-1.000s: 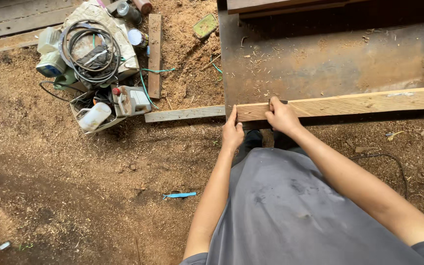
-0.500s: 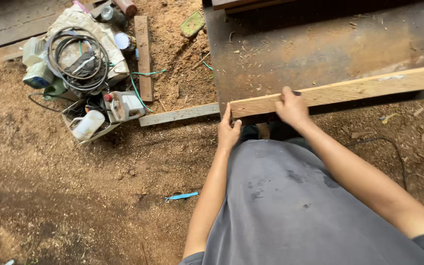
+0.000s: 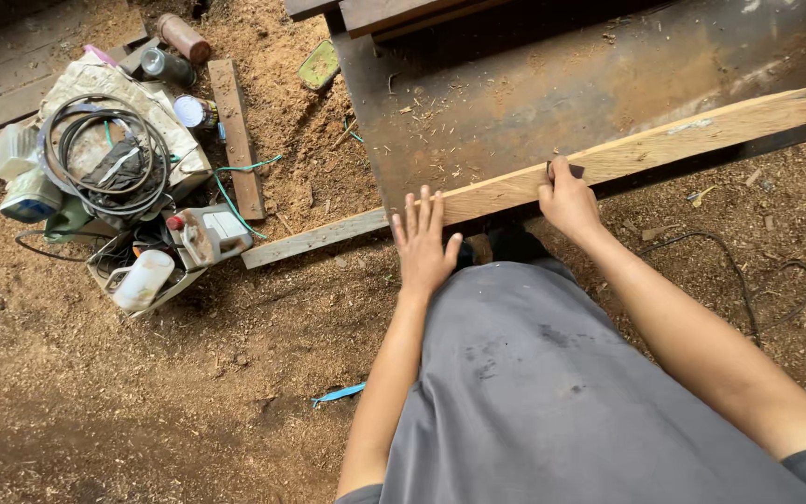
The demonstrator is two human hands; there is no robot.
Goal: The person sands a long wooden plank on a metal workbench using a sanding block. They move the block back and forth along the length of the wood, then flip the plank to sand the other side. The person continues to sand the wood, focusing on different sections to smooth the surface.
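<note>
- My right hand (image 3: 568,201) is clamped on the near edge of the pale wooden plank (image 3: 646,149), thumb on top beside a small dark patch; the plank lies across the dark workbench top (image 3: 552,84), running up and away to the right of this grip.
- My left hand (image 3: 423,245) is released, fingers spread flat, fingertips just touching the plank's left end. It grasps nothing.
- Change since a second ago: both hands were close together near the plank's left end; now the right has moved further along the board and the left has opened out. The plank also sits more tilted across the view, though my head has moved too.
- Judgement: the right hand now carries the hold, the left only steadies the end, so the board looks to be mid-repositioning on the bench.
- Left of my open hand: a thinner grey wood strip (image 3: 314,240) lies on the sawdust floor (image 3: 142,392), nearly in line with the plank end.
- Further left: a heap with a coiled black cable (image 3: 109,154), a white plastic jug (image 3: 142,278) and cans.
- Below the left forearm: a blue scrap (image 3: 338,394) on the ground.
- Right of the gripping hand: a black cord (image 3: 757,289) loops over the sawdust, near my feet; possible snag.
- Another board (image 3: 394,11) lies beyond, at the bench's far edge.
</note>
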